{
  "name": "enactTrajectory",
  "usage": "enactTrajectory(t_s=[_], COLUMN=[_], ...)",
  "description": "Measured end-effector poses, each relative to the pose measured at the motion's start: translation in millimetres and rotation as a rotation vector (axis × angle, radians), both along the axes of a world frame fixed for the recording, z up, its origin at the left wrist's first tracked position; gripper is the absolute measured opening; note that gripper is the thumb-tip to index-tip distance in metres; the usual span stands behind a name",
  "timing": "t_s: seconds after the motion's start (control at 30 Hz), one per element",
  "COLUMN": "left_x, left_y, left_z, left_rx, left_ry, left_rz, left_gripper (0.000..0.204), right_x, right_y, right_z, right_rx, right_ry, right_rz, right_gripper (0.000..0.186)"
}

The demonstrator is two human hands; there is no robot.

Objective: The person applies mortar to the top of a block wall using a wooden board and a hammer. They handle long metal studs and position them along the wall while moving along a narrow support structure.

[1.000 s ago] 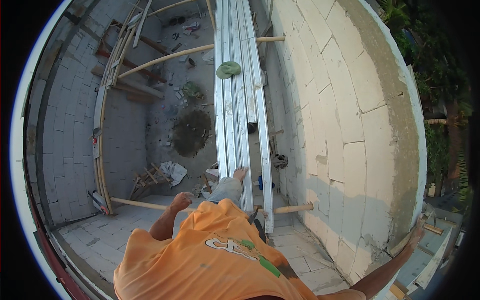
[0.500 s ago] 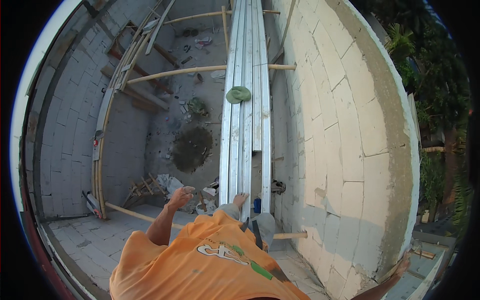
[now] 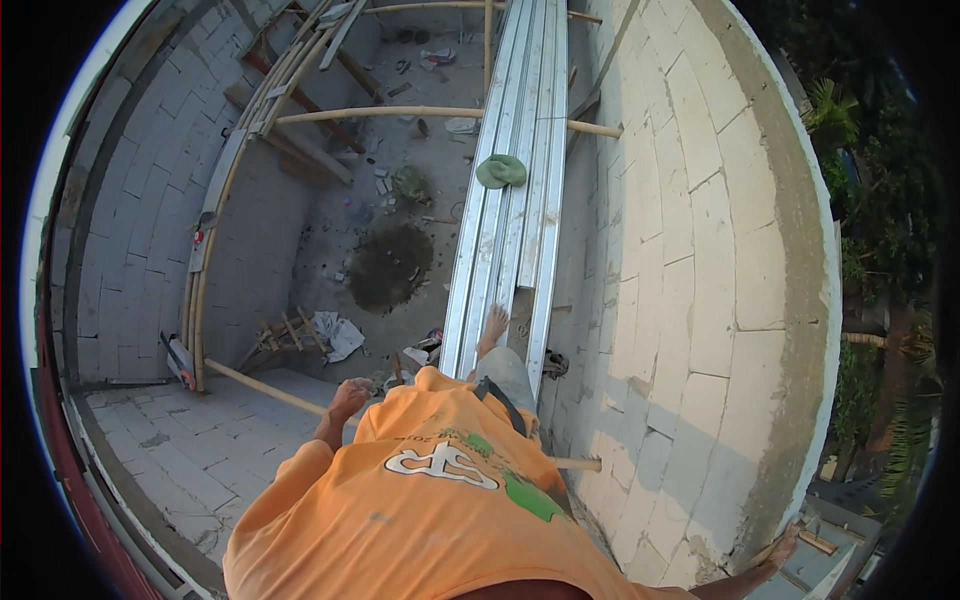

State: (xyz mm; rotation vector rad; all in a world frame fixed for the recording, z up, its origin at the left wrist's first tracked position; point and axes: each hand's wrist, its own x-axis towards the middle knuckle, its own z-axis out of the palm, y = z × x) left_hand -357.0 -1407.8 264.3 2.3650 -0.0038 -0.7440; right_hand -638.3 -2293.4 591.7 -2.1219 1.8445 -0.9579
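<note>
My left hand [image 3: 348, 398] hangs in the air beside my body, its fingers loosely bent and nothing visible in them. Off at the lower right, my right hand [image 3: 782, 550] rests on the top edge of the block wall [image 3: 690, 290]; its fingers look stretched over the edge and hold no tool. My bare foot [image 3: 494, 322] stands on long silver metal channels [image 3: 490, 250] laid side by side. Farther along these channels lies a green cloth cap or rag [image 3: 501, 171].
Bamboo poles [image 3: 380, 112] cross beneath the channels, high above a littered floor [image 3: 335, 255] with a dark wet patch [image 3: 390, 268]. More bamboo and boards [image 3: 215, 230] run along the left wall. A hand saw [image 3: 178, 362] lies at their near end. Trees [image 3: 880, 250] stand outside.
My foot has moved forward along the channels, and the view has shifted. My left hand has come lower and closer to my body. My right hand stays on the wall top.
</note>
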Motion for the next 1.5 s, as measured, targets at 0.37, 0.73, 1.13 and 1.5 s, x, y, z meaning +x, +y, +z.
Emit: enactTrajectory(t_s=[0.37, 0.73, 1.13, 1.5], left_x=[61, 245, 440, 357], left_y=[-29, 11, -86, 11], left_z=[18, 52, 147, 83], left_rx=[-0.137, -0.211, -0.058, 0.047], left_ry=[0.024, -0.142, -0.241, -0.182], left_rz=[0.314, 0.279, -0.034, 0.095], left_gripper=[0.036, 0.033, 0.043, 0.013], right_x=[39, 144, 343, 293], right_y=[2, -13, -95, -180], right_z=[18, 72, 34, -17], right_rx=[-0.039, -0.035, 0.186, -0.060], right_ry=[-0.094, -0.399, -0.431, -0.103], right_rz=[-0.028, 0.052, 0.060, 0.116], right_gripper=[0.055, 0.053, 0.050, 0.063])
